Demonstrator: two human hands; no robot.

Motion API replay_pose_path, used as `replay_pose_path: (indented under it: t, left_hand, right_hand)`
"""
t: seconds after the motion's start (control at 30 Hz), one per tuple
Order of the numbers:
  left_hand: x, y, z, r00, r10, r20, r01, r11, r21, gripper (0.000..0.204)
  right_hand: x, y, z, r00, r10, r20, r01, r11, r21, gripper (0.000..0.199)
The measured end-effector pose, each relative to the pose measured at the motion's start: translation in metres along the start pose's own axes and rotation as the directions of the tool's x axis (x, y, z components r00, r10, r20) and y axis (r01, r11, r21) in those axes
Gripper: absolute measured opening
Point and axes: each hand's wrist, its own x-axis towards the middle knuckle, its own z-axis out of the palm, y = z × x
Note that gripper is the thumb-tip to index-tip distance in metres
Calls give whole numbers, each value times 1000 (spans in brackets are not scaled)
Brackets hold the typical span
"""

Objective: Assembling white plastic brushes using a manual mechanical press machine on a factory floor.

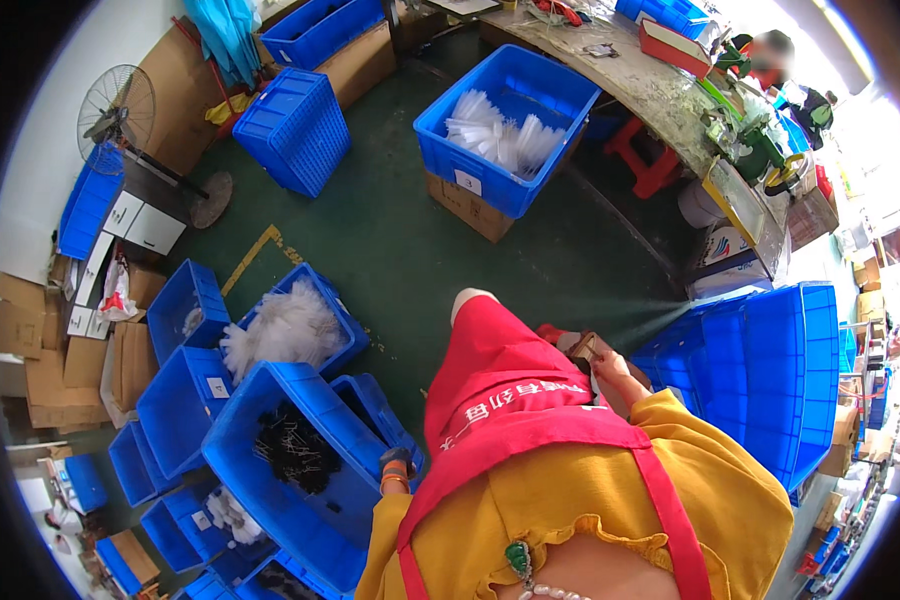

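Observation:
My left hand (396, 464), in what looks like a dark glove with an orange band at the wrist, is closed at the right rim of a large blue plastic bin (232, 432). Its fingertips are mostly hidden. Inside that bin lies a heap of thin black pieces (297, 450). On the other side of my red apron, my right hand (611, 367) is bare and its fingers are closed on a small brown box-like thing (588, 347). The apron partly covers that thing, so its kind is unclear.
Blue bins (176, 405) crowd my left, one with a white translucent heap (288, 335). Tall stacked blue bins (760, 375) stand close on my right. Ahead, a blue bin (510, 190) of white pieces sits on a carton, beside a workbench (620, 75). A fan (210, 200) stands far left.

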Motion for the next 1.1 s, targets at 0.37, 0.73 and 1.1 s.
replay_pose_path:
  t: [0.37,0.73,1.1]
  left_hand:
    - [-36,1,-17,985,-147,-95,33,689,-724,18]
    - [47,-66,66,995,-79,67,99,523,-847,20]
    - [109,-93,65,978,204,39,-195,968,-161,19]
  right_hand:
    - [-3,36,-39,985,105,-135,-113,992,-50,16]
    - [-46,18,-92,831,326,-450,-392,918,-58,21]
    - [-93,60,-54,794,421,-438,-440,896,64,20]
